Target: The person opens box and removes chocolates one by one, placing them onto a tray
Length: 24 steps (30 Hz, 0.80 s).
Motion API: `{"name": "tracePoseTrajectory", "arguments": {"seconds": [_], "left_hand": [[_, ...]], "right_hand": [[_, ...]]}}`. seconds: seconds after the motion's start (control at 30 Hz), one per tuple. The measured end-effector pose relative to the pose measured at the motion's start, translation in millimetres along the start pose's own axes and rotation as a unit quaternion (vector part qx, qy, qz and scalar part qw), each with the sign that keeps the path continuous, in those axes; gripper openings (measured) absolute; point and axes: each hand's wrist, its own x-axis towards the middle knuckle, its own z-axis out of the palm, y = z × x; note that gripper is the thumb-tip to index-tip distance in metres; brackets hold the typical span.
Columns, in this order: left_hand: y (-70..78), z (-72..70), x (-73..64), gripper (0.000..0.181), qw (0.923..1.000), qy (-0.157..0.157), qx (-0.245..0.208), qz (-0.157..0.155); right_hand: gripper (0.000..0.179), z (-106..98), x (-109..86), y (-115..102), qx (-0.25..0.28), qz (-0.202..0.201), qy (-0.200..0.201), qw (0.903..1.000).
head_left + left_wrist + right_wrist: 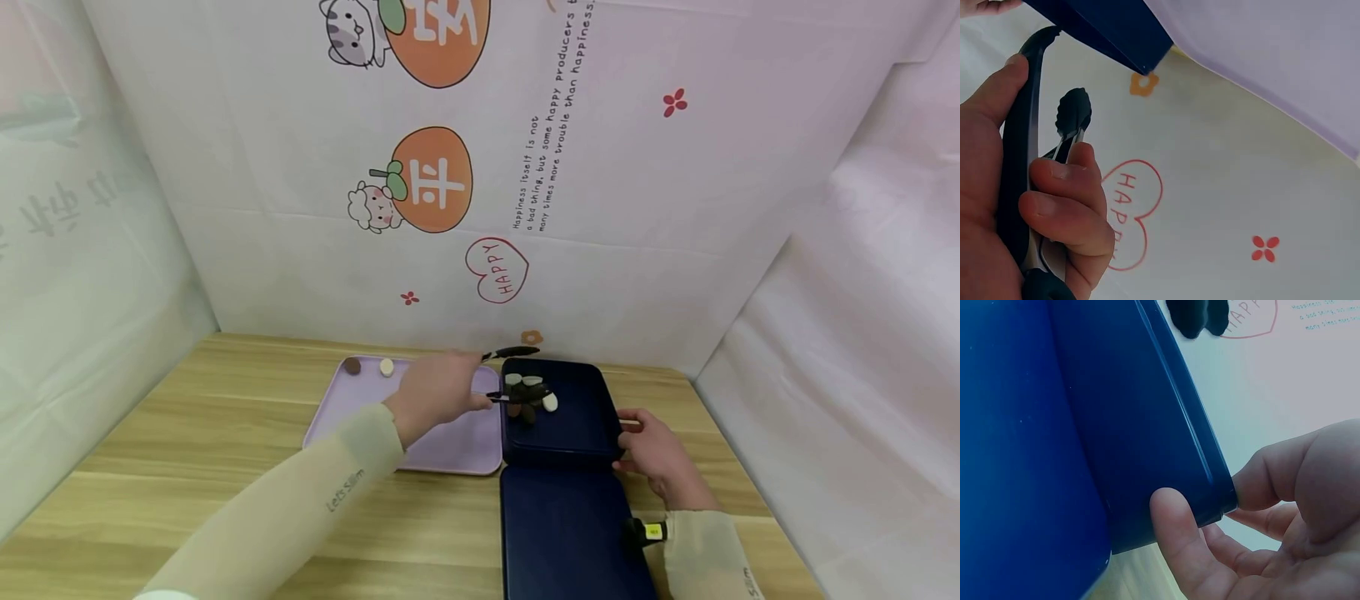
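My left hand (438, 387) grips black-handled tongs (1019, 144), its thumb on one arm and fingers curled round the other. The tongs' dark, scalloped tips stand spread apart over the left part of a navy box (588, 421). Under the lower tip, several small rounded pieces, white and dark brown, lie in that box, one white piece (551, 402) among them. My right hand (660, 454) holds the box at its near right corner, a fingertip (1172, 506) against its outer wall.
A lilac tray (337, 417) adjoins the box on the left, with a brown round piece (352, 366) and a white round piece (386, 367) near its far edge. A navy lid-like panel (570, 533) lies in front of the box. A printed white backdrop (615, 183) stands behind the wooden table (187, 467).
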Motion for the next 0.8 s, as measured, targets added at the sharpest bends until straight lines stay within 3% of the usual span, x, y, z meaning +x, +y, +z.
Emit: {"name": "tracePoseTrajectory", "arguments": {"seconds": [0.13, 0.27, 0.37, 0.6, 0.73, 0.8], "left_hand": [[13.3, 8.1, 9.6, 0.069, 0.9998, -0.016, 0.013, -0.003], [25.6, 12.7, 16.0, 0.058, 0.9971, -0.06, 0.047, 0.0], [34.2, 14.7, 18.9, 0.065, 0.9945, -0.078, 0.07, 0.008], [47.8, 25.4, 25.2, 0.07, 0.9894, -0.103, 0.102, 0.007], [52.4, 30.0, 28.0, 0.061, 0.9896, -0.108, 0.094, 0.005], [54.2, 31.4, 27.7, 0.045, 0.9902, -0.103, 0.094, 0.008]], "right_hand": [[0.052, 0.6, 0.2, 0.1, 0.0, 0.001, 0.0, 1.0], [0.051, 0.6, 0.4, 0.6, 0.001, 0.001, 0.003, 1.0], [0.052, 0.7, 0.5, 0.8, 0.0, 0.001, 0.005, 1.0], [0.051, 1.3, -1.4, 0.6, -0.005, 0.001, 0.006, 1.0], [0.051, 1.6, -2.6, -1.3, -0.004, 0.0, 0.004, 1.0], [0.051, 1.9, -3.0, -2.4, -0.003, 0.0, 0.004, 1.0]]}}
